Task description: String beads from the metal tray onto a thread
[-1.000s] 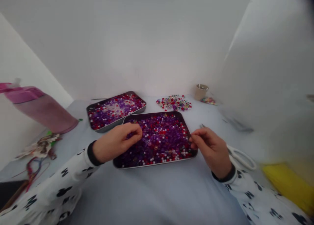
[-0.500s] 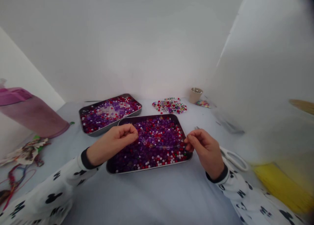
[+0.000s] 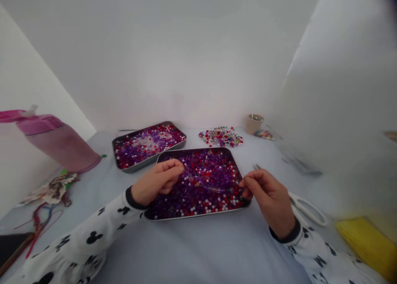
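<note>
A dark metal tray (image 3: 198, 215) full of purple, red and white beads lies in front of me. My left hand (image 3: 156, 182) hovers over its left side with thumb and fingers pinched. My right hand (image 3: 266, 195) is pinched at the tray's right edge. Between the two pinches runs a thin clear string (image 3: 211, 187) with a few clear beads on it, just above the beads in the tray. Both sleeves are white with black mouse shapes.
A second bead tray (image 3: 149, 158) sits behind on the left. Loose coloured beads (image 3: 221, 136) and a small beige cup (image 3: 254, 123) lie at the back. White-handled scissors (image 3: 305, 207) lie right of my hand, a yellow object (image 3: 366, 244) beyond, a pink bottle (image 3: 56, 143) and cords far left.
The camera view shifted slightly. Both hands stayed pinched over the near tray, and the beaded string between them now shows more plainly.
</note>
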The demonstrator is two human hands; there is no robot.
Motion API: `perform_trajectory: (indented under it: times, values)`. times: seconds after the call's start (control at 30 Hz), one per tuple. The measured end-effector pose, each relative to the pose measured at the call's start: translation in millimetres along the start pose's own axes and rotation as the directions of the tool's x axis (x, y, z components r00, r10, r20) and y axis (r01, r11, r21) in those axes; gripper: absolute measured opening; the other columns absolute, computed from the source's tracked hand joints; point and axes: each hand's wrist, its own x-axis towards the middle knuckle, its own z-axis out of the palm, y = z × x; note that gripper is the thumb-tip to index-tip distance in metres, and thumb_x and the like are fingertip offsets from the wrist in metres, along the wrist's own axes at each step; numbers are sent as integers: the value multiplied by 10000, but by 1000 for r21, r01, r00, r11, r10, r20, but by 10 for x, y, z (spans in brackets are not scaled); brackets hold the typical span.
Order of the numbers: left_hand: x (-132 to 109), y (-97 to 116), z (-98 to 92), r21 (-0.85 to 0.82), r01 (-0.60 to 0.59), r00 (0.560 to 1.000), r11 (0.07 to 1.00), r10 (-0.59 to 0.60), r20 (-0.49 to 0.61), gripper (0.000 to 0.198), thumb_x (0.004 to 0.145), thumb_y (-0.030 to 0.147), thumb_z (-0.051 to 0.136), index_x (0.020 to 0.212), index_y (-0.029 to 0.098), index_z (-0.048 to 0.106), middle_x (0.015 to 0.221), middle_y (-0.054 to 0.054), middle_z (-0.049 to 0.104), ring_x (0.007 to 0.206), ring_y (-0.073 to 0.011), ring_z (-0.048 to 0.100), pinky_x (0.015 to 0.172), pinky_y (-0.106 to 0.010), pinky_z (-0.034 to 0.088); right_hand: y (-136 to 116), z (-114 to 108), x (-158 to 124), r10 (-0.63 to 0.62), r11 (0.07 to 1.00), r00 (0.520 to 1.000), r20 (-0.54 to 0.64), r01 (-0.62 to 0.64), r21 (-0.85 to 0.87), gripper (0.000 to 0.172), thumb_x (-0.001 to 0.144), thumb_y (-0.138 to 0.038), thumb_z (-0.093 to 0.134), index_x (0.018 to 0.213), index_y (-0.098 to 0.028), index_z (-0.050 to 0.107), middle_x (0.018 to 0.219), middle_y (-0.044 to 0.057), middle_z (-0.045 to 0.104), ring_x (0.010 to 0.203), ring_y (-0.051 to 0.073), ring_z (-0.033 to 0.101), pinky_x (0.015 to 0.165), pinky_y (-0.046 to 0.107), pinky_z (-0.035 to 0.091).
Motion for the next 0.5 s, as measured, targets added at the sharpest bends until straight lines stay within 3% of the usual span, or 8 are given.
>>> perform_trajectory:
  times: [0.07,0.17,0.33,0.4,0.5]
  values:
    - [-4,9,56,-74,-25,1000,997,25,-4,242,766,362,566,763,185,400,523,100,275,377,-13,196,345,-130,138,-17,7,-14,7,1000,1000,26,-7,3,150,836,-322,520,801,-183,559,692,8,634,527,103,567,501,230,472]
    - [-4,49,137,-83,-83,997,993,83,-4,243,758,351,583,753,169,421,586,65,425,442,-28,381,383,-135,291,-93,57,-43,51,998,990,134,-54,24,127,840,-298,508,801,-186,554,709,7,646,537,99,581,497,216,473]
    - [41,86,267,-36,-115,992,993,116,39,258,756,363,599,775,152,451,767,-12,597,676,-103,582,590,-227,469,-357,279,-69,81,996,935,346,-88,6,94,835,-226,483,769,-193,541,692,0,655,569,110,621,454,192,452]
    - [58,73,331,-50,-132,987,990,136,90,274,744,373,613,765,151,455,756,-5,604,697,-108,590,649,-249,473,-468,375,-31,11,1000,917,399,-9,-7,95,840,-199,465,784,-201,542,683,-10,653,577,110,624,457,191,456]
    - [63,33,419,-96,-174,967,980,189,171,288,726,382,631,749,151,460,674,30,577,630,-88,568,646,-239,452,-586,469,90,-267,932,883,385,339,-131,103,813,-158,505,774,-205,588,709,-5,631,657,115,601,627,242,482]
